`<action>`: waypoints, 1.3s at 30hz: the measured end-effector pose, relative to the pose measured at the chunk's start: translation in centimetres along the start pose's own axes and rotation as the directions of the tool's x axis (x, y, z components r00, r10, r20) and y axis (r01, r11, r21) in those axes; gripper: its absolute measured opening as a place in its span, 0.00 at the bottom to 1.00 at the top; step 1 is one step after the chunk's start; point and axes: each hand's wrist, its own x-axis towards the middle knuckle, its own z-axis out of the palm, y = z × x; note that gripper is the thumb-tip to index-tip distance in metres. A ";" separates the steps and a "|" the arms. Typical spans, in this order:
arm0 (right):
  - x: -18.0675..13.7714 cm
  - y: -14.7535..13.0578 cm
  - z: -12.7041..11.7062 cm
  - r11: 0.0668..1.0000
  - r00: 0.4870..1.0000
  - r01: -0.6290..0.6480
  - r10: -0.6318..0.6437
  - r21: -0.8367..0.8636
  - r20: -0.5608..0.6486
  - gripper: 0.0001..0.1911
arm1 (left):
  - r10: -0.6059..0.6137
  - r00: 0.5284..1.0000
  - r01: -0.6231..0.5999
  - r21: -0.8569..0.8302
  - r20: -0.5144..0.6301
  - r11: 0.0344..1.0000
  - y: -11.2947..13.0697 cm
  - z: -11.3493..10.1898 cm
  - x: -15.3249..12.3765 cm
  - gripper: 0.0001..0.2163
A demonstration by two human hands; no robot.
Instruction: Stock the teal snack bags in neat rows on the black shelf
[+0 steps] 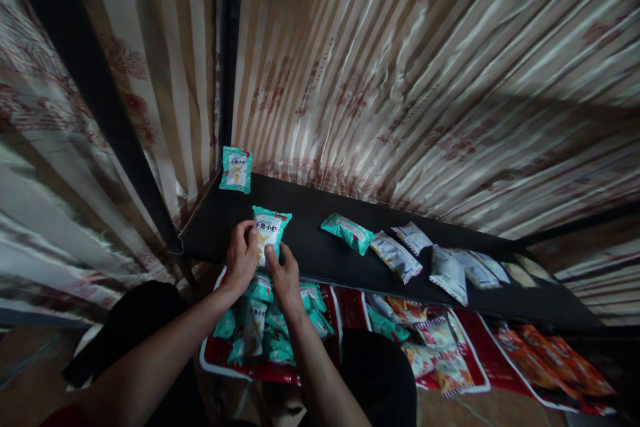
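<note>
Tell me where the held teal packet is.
In the head view, left of centre, the teal packet is between the left hand and right hand, at the black shelf, just beyond the leftmost red tray.

Teal-and-white snack packet [270, 228]: plump, printed face up, between fingers [242, 235].

Probably a small shop or snack stall: a narrow black shelf [310, 253] carries snack packets [449, 275], 3 red trays [215, 353] along its front hold more, and printed curtains [400, 80] hang around.
</note>
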 end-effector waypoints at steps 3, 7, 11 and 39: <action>0.1 0.0 0.1 1.000 1.000 -0.001 0.001 -0.009 0.009 0.22 | 0.001 1.000 -0.001 0.014 0.007 1.000 0.0 -0.2 0.1 0.12; 0.4 0.0 0.5 1.000 1.000 -0.004 0.004 -0.022 0.012 0.21 | 0.005 1.000 -0.006 0.032 0.002 0.999 0.0 -0.3 0.5 0.12; 1.4 0.4 0.9 1.000 0.999 0.004 -0.004 -0.010 0.032 0.21 | 0.000 1.000 -0.001 0.043 0.016 0.999 -0.1 -0.4 1.3 0.12; 13.9 0.2 6.7 0.986 0.969 0.164 -0.168 0.036 0.179 0.21 | 0.010 0.994 0.009 0.186 -0.104 0.983 -1.3 -0.5 12.0 0.21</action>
